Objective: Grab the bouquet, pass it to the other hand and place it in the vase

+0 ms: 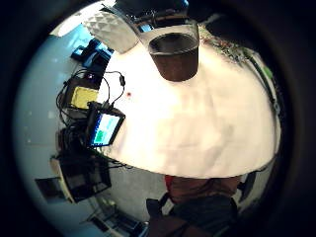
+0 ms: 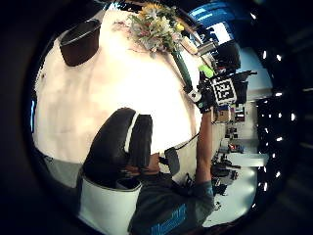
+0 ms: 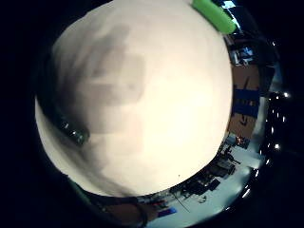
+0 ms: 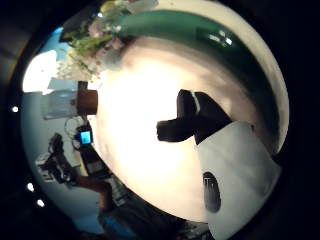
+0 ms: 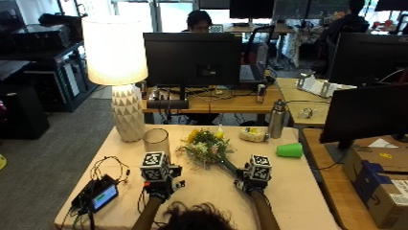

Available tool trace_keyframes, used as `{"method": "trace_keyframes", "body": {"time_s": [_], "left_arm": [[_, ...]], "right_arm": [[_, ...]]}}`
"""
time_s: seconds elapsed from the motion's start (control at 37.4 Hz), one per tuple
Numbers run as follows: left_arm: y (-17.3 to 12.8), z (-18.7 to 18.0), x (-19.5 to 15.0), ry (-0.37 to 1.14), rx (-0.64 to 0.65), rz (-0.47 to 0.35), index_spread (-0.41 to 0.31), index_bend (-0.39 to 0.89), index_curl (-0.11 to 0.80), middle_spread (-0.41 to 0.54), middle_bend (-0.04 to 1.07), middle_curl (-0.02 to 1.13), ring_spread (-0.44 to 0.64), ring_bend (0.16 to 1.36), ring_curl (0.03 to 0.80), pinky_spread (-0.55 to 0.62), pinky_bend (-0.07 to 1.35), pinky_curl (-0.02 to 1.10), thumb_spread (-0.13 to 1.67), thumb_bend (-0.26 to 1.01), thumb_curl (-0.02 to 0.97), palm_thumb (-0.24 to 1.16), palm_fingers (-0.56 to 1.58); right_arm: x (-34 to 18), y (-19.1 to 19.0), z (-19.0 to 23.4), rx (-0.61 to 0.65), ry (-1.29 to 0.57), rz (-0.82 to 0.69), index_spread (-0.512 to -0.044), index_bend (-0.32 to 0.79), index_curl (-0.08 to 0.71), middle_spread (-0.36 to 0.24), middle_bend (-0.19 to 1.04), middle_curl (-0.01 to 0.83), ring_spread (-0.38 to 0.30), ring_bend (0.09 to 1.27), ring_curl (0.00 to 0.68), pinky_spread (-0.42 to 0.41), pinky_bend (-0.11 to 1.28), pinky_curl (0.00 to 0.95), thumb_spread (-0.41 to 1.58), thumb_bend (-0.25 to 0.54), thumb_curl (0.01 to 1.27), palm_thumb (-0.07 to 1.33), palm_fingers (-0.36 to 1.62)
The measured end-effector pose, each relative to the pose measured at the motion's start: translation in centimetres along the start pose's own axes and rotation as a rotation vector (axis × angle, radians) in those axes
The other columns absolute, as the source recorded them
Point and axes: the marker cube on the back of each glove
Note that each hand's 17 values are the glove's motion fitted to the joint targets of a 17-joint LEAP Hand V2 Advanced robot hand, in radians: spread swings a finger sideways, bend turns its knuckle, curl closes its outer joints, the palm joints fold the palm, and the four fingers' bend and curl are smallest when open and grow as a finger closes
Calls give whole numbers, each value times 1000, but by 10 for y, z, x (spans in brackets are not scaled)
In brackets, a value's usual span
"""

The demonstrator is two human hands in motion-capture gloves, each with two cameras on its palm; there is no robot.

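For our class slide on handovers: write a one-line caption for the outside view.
Bouquet lies on the table, right hand at its stem end, left hand near the vase.

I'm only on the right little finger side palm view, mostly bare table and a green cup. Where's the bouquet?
Observer: The bouquet lies on the table, its stem end at the right hand.
Operator: Where's the vase?
Observer: The vase stands upright beside the lamp, apart from the bouquet.
Operator: Is the left hand busy?
Observer: No, the left hand holds nothing and is over the table in front of the vase.
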Motion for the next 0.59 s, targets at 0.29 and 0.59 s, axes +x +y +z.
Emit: {"method": "trace_keyframes", "body": {"time_s": [0.29,0.59], "left_arm": [[-7,10,1,8,-42,-1,-96,144,310,62,179,339,187,562,303,434,204,323,1095,-22,274,218,336],[-8,17,5,29,-61,23,-93,143,309,64,180,340,195,569,306,435,205,335,1095,-22,277,217,329]], "right_arm": [[-18,8,-1,-59,-181,-4,-310,301,214,97,196,295,170,259,225,319,488,319,1217,67,403,793,100],[31,-56,19,307,230,273,-272,343,300,-49,307,356,-6,380,265,215,395,279,1169,141,478,1019,890]]}}
